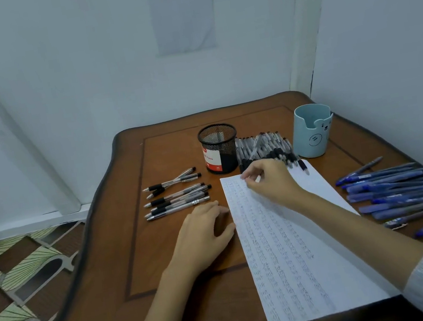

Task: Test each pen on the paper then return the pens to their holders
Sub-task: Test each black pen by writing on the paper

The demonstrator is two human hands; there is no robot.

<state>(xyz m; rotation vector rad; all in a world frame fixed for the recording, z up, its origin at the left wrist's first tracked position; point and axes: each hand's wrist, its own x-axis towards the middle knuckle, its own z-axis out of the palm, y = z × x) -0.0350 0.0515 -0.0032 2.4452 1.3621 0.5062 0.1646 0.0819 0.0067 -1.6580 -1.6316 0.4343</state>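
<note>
Partly beneath right hand lies paper, left hand at its edge

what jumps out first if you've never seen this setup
The paper, covered in rows of scribbles, lies in the middle with the right hand at its top and the left hand by its left edge. To the right lie blue pens; black pens heap between the mesh holder and the bear cup.

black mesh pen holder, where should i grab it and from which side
Probably wrap the round wall of the black mesh holder at mid-height, coming from its left: it stands upright, and the pile of black pens lies close against its right side.
</note>
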